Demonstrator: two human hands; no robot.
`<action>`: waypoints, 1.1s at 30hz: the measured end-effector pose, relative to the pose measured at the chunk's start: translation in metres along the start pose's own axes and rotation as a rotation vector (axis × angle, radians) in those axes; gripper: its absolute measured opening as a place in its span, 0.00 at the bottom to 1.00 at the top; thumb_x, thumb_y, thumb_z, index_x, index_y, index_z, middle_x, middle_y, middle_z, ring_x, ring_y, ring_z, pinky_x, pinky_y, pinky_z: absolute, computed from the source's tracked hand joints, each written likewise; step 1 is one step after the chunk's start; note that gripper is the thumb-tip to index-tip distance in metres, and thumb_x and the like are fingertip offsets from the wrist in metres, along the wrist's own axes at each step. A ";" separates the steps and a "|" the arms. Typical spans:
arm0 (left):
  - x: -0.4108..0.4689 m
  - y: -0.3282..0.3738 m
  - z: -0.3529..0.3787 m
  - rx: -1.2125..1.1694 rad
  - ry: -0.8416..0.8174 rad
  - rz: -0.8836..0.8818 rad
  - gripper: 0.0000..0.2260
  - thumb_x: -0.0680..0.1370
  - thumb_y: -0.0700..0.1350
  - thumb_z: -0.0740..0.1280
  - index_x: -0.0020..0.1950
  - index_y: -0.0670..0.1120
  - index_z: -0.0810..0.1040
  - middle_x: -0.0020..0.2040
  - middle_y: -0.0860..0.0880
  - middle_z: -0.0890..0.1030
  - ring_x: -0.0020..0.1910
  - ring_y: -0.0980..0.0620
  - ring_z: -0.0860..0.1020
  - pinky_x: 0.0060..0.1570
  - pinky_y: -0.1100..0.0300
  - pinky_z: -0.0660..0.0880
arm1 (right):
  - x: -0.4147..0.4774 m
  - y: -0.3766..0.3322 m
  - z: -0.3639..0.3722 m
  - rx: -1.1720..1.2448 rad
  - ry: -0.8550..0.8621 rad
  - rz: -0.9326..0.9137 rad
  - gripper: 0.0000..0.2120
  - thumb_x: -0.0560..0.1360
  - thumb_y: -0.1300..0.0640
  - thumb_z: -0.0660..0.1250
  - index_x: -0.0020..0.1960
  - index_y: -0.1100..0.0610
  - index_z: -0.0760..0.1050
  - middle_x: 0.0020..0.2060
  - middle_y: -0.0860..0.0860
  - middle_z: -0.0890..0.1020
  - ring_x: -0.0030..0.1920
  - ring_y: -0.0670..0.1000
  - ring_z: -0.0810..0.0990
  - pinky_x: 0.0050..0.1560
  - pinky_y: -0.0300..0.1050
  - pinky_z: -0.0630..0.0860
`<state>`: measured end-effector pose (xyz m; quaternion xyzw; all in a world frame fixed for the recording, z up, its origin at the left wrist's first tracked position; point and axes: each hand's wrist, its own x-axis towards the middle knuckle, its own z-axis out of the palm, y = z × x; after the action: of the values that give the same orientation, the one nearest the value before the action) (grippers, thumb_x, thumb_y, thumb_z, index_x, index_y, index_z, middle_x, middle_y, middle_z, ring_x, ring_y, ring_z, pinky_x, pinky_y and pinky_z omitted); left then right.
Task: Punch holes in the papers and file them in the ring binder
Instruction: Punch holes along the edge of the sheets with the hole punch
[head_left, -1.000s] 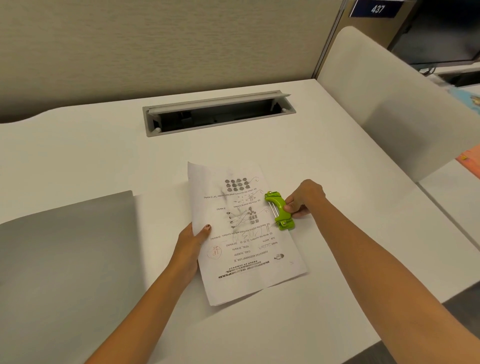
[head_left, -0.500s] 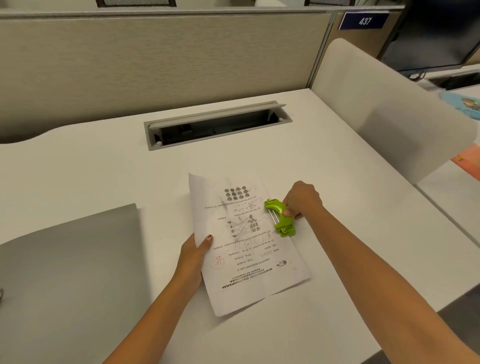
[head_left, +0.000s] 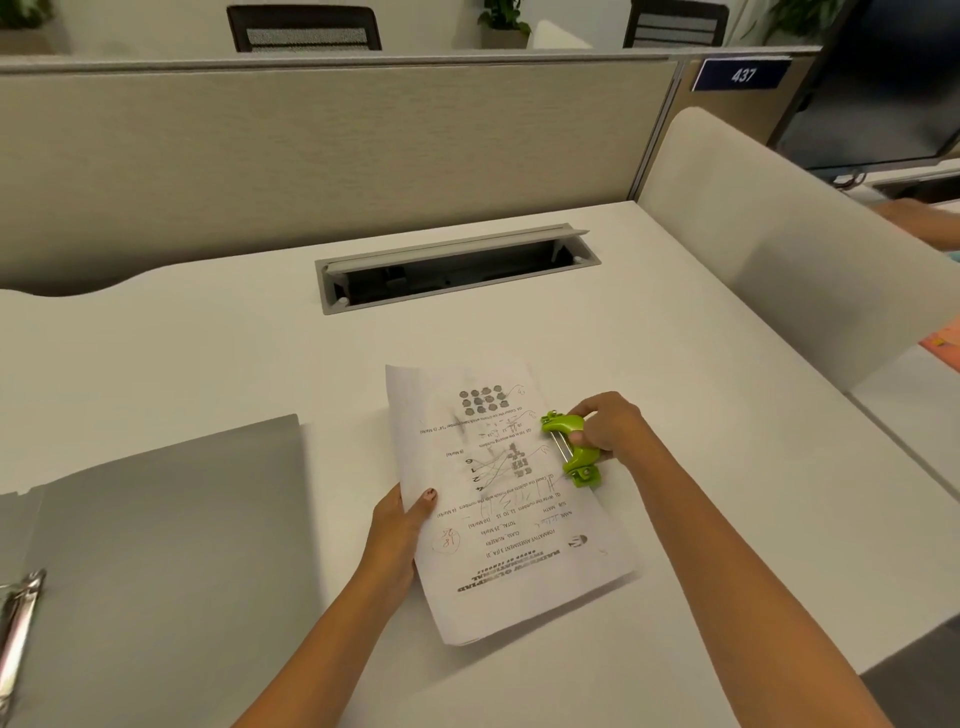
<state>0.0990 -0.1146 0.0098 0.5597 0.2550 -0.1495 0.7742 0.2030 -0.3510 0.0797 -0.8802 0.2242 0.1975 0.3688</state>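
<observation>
We see a thin stack of white printed papers (head_left: 514, 499) lying flat and slightly askew on the smooth, matte white worktop (head_left: 208, 364), its print upside down to us. Our left hand (head_left: 400, 525) pinches the stack's left edge, thumb on top and fingers tucked under the sheets. Our right hand (head_left: 608, 428) is curled around a small lime-green plastic hole punch (head_left: 571, 449) with a shiny metal bar, which sits over the stack's right edge, about midway along it; the fingers grip the punch's curved handle.

To the left, well apart from the papers, a grey ring binder (head_left: 171, 545) lies open with its smooth cover flat on the worktop; its bright metal ring mechanism (head_left: 18, 623) shows at the frame's left edge.

Beyond the papers, a grey rectangular cable hatch (head_left: 457, 267) with a raised metal flap is set into the worktop. A beige fabric partition (head_left: 337, 156) closes the far edge, and a rounded off-white divider panel (head_left: 789, 249) stands along the right side. Bare worktop lies between binder and papers, and between papers and hatch; the near edge runs close below the stack's lower right corner.
</observation>
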 end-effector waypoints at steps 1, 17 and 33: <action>0.000 0.000 0.000 -0.001 0.003 0.000 0.13 0.80 0.38 0.63 0.63 0.42 0.75 0.57 0.40 0.83 0.55 0.38 0.81 0.56 0.36 0.75 | 0.000 0.001 -0.001 0.037 -0.022 0.010 0.17 0.70 0.68 0.72 0.58 0.60 0.79 0.43 0.56 0.77 0.48 0.58 0.79 0.51 0.56 0.80; -0.001 0.002 -0.002 0.026 0.001 0.066 0.11 0.80 0.38 0.63 0.61 0.43 0.76 0.56 0.41 0.83 0.54 0.38 0.81 0.56 0.37 0.76 | -0.007 0.013 0.007 0.063 0.088 -0.007 0.15 0.68 0.66 0.74 0.54 0.58 0.80 0.35 0.51 0.76 0.42 0.55 0.78 0.38 0.47 0.79; -0.003 0.002 -0.006 0.001 0.020 0.081 0.09 0.79 0.38 0.64 0.58 0.44 0.77 0.54 0.41 0.84 0.53 0.37 0.82 0.55 0.37 0.76 | -0.006 0.025 0.011 0.328 -0.067 -0.027 0.11 0.71 0.60 0.72 0.37 0.56 0.70 0.35 0.53 0.75 0.37 0.52 0.74 0.40 0.47 0.73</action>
<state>0.0966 -0.1084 0.0117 0.5712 0.2398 -0.1123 0.7769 0.1829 -0.3573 0.0612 -0.8041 0.2293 0.1827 0.5172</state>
